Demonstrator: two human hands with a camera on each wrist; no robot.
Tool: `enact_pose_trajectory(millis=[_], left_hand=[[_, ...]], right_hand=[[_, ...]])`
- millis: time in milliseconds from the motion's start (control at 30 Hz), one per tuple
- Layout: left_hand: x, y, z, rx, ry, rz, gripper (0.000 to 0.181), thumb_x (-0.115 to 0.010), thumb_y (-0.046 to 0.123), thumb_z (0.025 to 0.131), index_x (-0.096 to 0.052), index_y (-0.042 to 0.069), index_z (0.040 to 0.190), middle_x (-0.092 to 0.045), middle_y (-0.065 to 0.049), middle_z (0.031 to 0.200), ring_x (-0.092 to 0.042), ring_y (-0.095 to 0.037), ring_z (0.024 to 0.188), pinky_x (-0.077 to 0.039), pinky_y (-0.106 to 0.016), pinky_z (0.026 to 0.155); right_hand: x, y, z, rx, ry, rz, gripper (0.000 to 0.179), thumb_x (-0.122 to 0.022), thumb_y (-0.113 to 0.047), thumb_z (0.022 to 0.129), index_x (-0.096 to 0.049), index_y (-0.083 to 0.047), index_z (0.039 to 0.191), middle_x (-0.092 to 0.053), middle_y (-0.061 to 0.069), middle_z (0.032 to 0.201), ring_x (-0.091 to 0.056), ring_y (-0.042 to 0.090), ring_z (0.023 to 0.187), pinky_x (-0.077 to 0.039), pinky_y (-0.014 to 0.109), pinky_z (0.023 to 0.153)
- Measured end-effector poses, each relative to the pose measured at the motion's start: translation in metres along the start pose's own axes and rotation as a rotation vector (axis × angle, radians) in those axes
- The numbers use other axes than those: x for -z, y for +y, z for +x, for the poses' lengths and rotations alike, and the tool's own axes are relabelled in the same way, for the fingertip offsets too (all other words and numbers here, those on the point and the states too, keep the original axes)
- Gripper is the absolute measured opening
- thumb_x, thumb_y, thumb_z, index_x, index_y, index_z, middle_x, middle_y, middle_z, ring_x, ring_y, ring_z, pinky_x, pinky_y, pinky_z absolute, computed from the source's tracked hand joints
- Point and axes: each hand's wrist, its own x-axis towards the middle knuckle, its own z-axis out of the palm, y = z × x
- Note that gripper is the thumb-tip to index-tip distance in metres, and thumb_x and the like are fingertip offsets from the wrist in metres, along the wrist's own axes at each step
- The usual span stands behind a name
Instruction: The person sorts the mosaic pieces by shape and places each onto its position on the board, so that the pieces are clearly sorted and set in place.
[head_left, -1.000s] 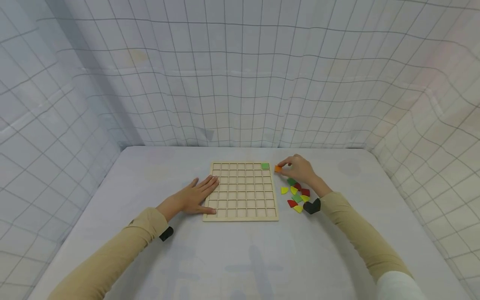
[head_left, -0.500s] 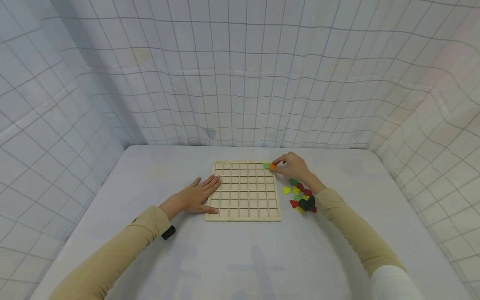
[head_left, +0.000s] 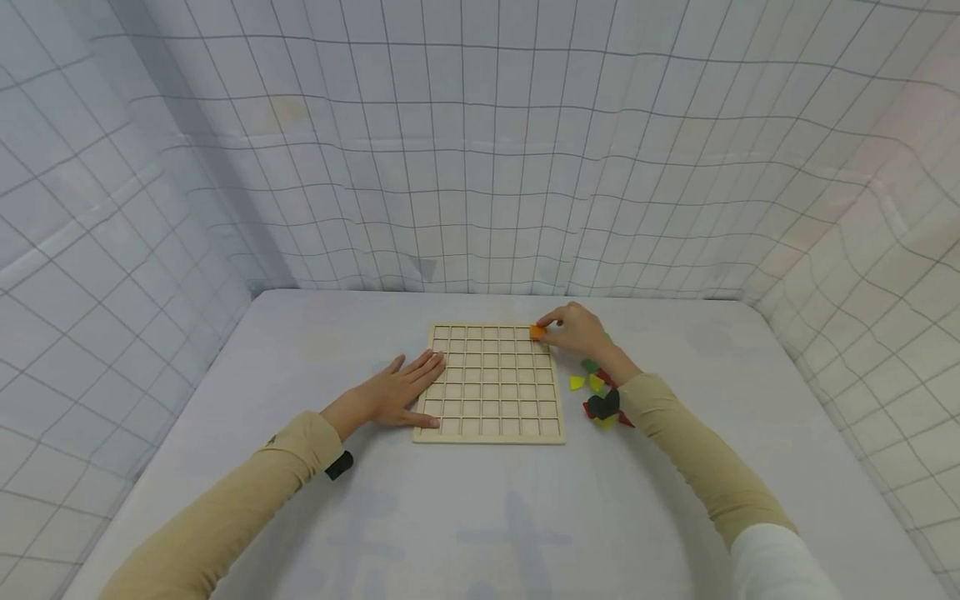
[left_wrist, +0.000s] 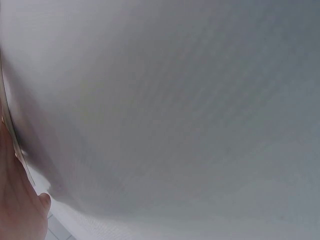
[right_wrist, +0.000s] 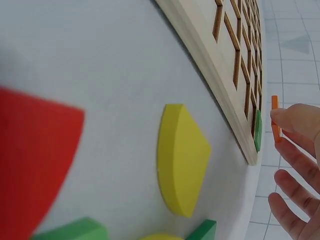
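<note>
My left hand (head_left: 392, 395) lies with straight fingers on the left edge of a wooden grid board (head_left: 491, 437); the left wrist view shows only part of that hand (left_wrist: 22, 212) at its lower left. At the board's far right corner, my right hand (head_left: 581, 331) pinches an orange tile (head_left: 537, 332) between thumb and fingers. The right wrist view has this orange tile (right_wrist: 275, 120) held on edge above a green tile (right_wrist: 258, 131) in the corner cell. From the head view, the green tile is hidden behind the orange one.
Right of the board lie loose pieces, among them a yellow quarter-round piece (head_left: 577, 382), a dark green piece (head_left: 590, 366) and red ones, one red piece (right_wrist: 37, 160) close to the wrist camera. A black wrist device (head_left: 604, 404) covers some. Grid-patterned cloth (head_left: 480, 167) hangs behind the table.
My right hand has moved left, carrying the orange tile from beside the board to over its far right corner, covering the green tile. The left hand stays on the board.
</note>
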Motion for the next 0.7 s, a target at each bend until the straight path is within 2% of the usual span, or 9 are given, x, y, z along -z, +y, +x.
enact_pose_trajectory(millis=[100,233,533,700], left_hand=[[0.000,0.000,0.000,-0.002,-0.003,0.004,0.104,-0.043,0.074,0.087,-0.003,0.007,0.155,0.001,-0.013,0.163,0.001,-0.031,0.151,-0.006,-0.061,0.117],[0.001,0.000,-0.002,-0.014,0.002,-0.014,0.103,-0.048,0.069,0.088,-0.006,0.004,0.155,-0.002,-0.016,0.162,-0.002,-0.033,0.150,-0.008,-0.062,0.116],[0.004,0.003,-0.002,0.012,-0.016,0.014,0.101,-0.050,0.066,0.088,-0.005,0.006,0.155,-0.001,-0.014,0.163,-0.001,-0.032,0.151,-0.008,-0.061,0.117],[0.003,0.002,-0.002,-0.008,0.001,-0.006,0.101,-0.049,0.068,0.088,-0.007,0.005,0.155,-0.003,-0.016,0.162,-0.002,-0.033,0.150,-0.008,-0.062,0.116]], right_hand=[[-0.004,0.001,0.004,0.028,0.007,0.004,0.028,-0.075,-0.028,0.084,-0.075,-0.012,0.108,-0.072,0.006,0.107,-0.060,0.025,0.097,-0.050,0.038,0.078],[-0.008,0.000,0.008,0.050,0.010,0.005,0.029,-0.074,-0.027,0.084,-0.075,-0.011,0.108,-0.073,0.006,0.106,-0.061,0.025,0.096,-0.051,0.038,0.078],[-0.015,-0.006,0.012,0.043,0.023,0.013,0.027,-0.074,-0.027,0.085,-0.075,-0.011,0.107,-0.073,0.006,0.104,-0.060,0.023,0.090,-0.050,0.035,0.074],[-0.018,-0.004,0.016,0.059,0.023,0.014,0.027,-0.074,-0.026,0.085,-0.075,-0.011,0.106,-0.074,0.005,0.103,-0.061,0.021,0.088,-0.051,0.035,0.074]])
